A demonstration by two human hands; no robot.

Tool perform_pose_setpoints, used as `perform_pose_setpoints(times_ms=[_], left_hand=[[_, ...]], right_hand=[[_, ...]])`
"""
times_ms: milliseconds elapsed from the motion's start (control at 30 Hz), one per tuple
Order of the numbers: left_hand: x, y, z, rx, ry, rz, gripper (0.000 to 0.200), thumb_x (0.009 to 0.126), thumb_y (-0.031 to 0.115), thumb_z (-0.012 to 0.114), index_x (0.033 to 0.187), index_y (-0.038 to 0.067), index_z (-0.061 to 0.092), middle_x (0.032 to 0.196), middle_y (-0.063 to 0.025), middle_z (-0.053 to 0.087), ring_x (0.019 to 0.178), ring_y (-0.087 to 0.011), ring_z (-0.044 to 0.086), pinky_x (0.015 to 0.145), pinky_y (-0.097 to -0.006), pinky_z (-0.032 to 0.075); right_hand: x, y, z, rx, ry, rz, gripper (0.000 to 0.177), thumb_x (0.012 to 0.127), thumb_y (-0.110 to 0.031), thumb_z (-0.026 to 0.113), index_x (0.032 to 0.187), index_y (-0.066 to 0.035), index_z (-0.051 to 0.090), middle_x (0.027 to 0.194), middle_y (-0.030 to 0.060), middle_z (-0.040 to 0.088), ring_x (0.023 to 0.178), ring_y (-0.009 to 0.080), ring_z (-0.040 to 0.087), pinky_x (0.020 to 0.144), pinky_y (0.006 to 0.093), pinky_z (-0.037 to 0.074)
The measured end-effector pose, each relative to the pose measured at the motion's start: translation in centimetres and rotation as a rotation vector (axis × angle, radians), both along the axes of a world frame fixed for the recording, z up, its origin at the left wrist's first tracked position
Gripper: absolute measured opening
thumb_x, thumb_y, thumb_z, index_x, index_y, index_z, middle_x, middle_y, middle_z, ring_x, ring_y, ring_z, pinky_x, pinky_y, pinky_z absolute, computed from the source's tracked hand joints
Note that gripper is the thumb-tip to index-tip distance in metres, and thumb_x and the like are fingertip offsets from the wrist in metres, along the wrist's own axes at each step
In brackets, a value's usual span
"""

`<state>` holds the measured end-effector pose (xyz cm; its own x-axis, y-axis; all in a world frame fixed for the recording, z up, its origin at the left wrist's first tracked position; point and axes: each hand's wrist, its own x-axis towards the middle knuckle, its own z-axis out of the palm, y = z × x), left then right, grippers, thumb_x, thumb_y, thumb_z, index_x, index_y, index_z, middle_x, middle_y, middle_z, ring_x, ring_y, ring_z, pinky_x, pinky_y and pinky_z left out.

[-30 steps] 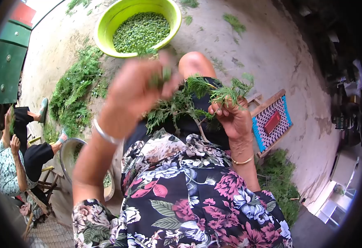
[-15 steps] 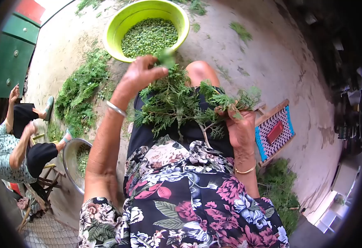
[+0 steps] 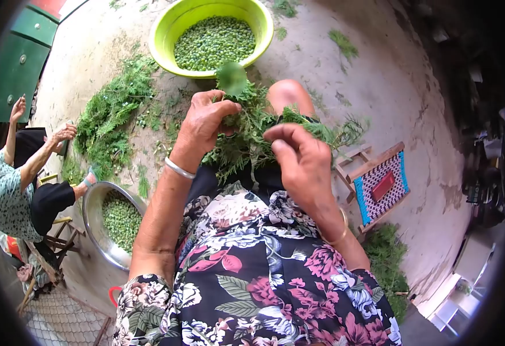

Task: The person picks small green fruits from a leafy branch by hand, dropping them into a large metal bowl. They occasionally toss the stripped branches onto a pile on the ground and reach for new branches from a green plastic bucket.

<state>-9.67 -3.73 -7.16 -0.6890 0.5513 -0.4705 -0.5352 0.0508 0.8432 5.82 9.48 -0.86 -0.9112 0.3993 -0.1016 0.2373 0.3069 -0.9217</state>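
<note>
A leafy green cypress branch (image 3: pixel 244 130) lies over my lap, its sprays spreading to both sides. My left hand (image 3: pixel 206 118), with a silver bangle at the wrist, grips the branch at its left side, thumb and fingers closed on the foliage. On the other side my right hand (image 3: pixel 304 158), with a gold bangle, has thumb and forefinger brought together at the sprays; whatever is between the tips is too small to make out. Just beyond the branch stands a yellow-green basin (image 3: pixel 211 74) holding many small green berries (image 3: pixel 215 43).
Cut greenery (image 3: pixel 114 109) lies on the floor at left, with more greenery (image 3: pixel 386 254) at lower right. A metal bowl (image 3: pixel 94 230) of berries is left of me, near a seated person (image 3: pixel 10 196). A woven stool (image 3: pixel 399 202) bearing a red object (image 3: pixel 383 185) stands at right.
My right hand has moved left and inward from the branch's right end to its middle. My left hand is slightly lower and farther right. The seated person's near hand has moved outward.
</note>
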Motion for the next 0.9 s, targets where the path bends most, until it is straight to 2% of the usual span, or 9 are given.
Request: perform_pose_setpoints(times_ms=[67,333,400,467,533,667,767,867,900], left_hand=[[1.2,-0.2,0.6,-0.022,0.028,0.094,0.02,0.077,0.008,0.067,0.095,0.001,0.063,0.076,-0.0025,0.062,0.061,-0.0128,0.059,0.049,-0.0286,0.048],[5.3,-1.4,2.7,0.099,0.084,0.062,0.014,0.08,0.007,0.063,0.09,-0.001,0.065,0.077,-0.0062,0.066,0.058,-0.0133,0.062,0.045,-0.0246,0.046],[6.1,-2.0,3.0,0.136,-0.011,0.115,0.014,0.08,0.004,0.063,0.093,-0.003,0.063,0.077,-0.0075,0.066,0.058,-0.0133,0.062,0.046,-0.0236,0.046],[6.5,-2.4,3.7,0.158,-0.024,0.102,0.013,0.082,0.003,0.063,0.093,-0.003,0.063,0.078,-0.0085,0.067,0.058,-0.0128,0.062,0.045,-0.0231,0.045],[6.7,-2.3,5.4,0.221,-0.04,0.073,0.011,0.084,0.004,0.063,0.093,-0.004,0.063,0.077,-0.0083,0.067,0.058,-0.0126,0.062,0.044,-0.0234,0.044],[6.7,-0.6,8.8,0.254,-0.025,-0.023,0.016,0.088,0.011,0.063,0.093,-0.004,0.062,0.074,-0.0084,0.066,0.06,-0.0124,0.063,0.044,-0.0221,0.044],[6.1,1.0,9.4,0.282,0.05,-0.073,0.025,0.089,0.02,0.066,0.093,-0.005,0.062,0.074,-0.0093,0.066,0.061,-0.0137,0.066,0.045,-0.0214,0.046],[5.2,2.6,9.2,0.265,0.067,-0.14,0.042,0.087,0.03,0.07,0.099,-0.01,0.061,0.076,-0.0125,0.067,0.058,-0.0139,0.065,0.044,-0.0223,0.047],[5.0,2.8,10.4,0.049,0.247,-0.247,0.044,0.09,0.025,0.067,0.111,-0.012,0.056,0.08,-0.0134,0.067,0.061,-0.0143,0.066,0.045,-0.0219,0.048]], right_hand=[[-1.3,0.7,-4.5,0.201,0.274,-0.156,0.016,0.087,0.0,0.056,0.102,0.001,0.063,0.089,0.0179,0.068,0.079,0.0298,0.067,0.073,0.0374,0.051],[-3.8,2.4,-7.3,0.362,0.186,0.087,0.019,0.085,-0.001,0.06,0.104,0.002,0.065,0.098,0.0166,0.069,0.087,0.0335,0.067,0.08,0.0391,0.052],[-2.8,3.1,-7.7,0.915,0.471,0.117,0.02,0.085,-0.003,0.062,0.103,0.002,0.066,0.095,0.0165,0.069,0.084,0.0355,0.066,0.076,0.0395,0.052],[-1.6,3.8,-8.0,0.834,0.437,0.073,0.022,0.082,-0.007,0.067,0.102,0.002,0.066,0.093,0.0172,0.069,0.08,0.0324,0.066,0.074,0.0376,0.052],[-1.5,4.7,-6.3,0.112,-0.077,0.211,0.038,0.078,-0.015,0.073,0.109,0.003,0.062,0.096,0.0191,0.069,0.09,0.0295,0.067,0.08,0.0375,0.05],[-0.5,4.7,-3.8,-0.174,0.08,0.441,0.029,0.078,-0.012,0.073,0.102,0.001,0.064,0.084,0.0124,0.069,0.079,0.0237,0.066,0.075,0.035,0.051],[-1.1,3.4,-2.6,-0.418,-0.069,0.348,0.026,0.079,-0.009,0.07,0.102,-0.002,0.06,0.092,0.0098,0.065,0.087,0.0208,0.063,0.077,0.0339,0.049],[-1.4,2.6,-3.2,-0.068,0.139,0.052,0.019,0.083,-0.004,0.063,0.101,-0.004,0.057,0.104,0.0098,0.06,0.093,0.0173,0.058,0.077,0.033,0.047],[-1.0,2.9,-2.7,-0.057,0.061,0.056,0.028,0.085,-0.002,0.061,0.113,-0.002,0.056,0.124,0.0103,0.054,0.104,0.0144,0.053,0.083,0.0322,0.046]])
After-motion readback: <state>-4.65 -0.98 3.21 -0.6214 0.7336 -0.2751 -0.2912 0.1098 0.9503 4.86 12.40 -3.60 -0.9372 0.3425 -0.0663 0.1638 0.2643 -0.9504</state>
